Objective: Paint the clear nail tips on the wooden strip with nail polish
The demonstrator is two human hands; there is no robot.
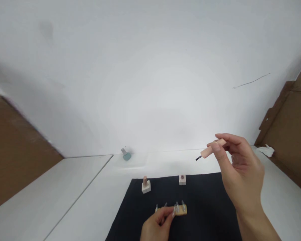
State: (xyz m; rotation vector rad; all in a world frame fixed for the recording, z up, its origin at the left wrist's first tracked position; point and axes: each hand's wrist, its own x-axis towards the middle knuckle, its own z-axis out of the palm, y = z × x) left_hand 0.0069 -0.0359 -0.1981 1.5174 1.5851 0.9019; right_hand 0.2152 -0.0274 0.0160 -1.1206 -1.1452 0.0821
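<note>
My right hand [243, 167] is raised on the right, its thumb and fingers closed around a peach nail polish brush cap [207, 152]. The dark bristles point down and left, touching nothing. Low in the view, my left hand [157, 225] pinches a clear nail tip [174, 211] by a small wooden stand [182, 210]. Several more clear tips rise upright from this stand, which my left fingers partly cover. Behind it sits a white square polish bottle [182, 180] without its cap. Another white bottle with a brownish cap [145, 181] stands farther left.
A black mat [203, 190] lies on the white table [95, 201] under the stand and bottles. By the white wall [150, 83] rests a teal object with a grey stem [126, 155]. Crumpled white tissue [266, 150] lies at the right, beside brown cardboard [288, 134].
</note>
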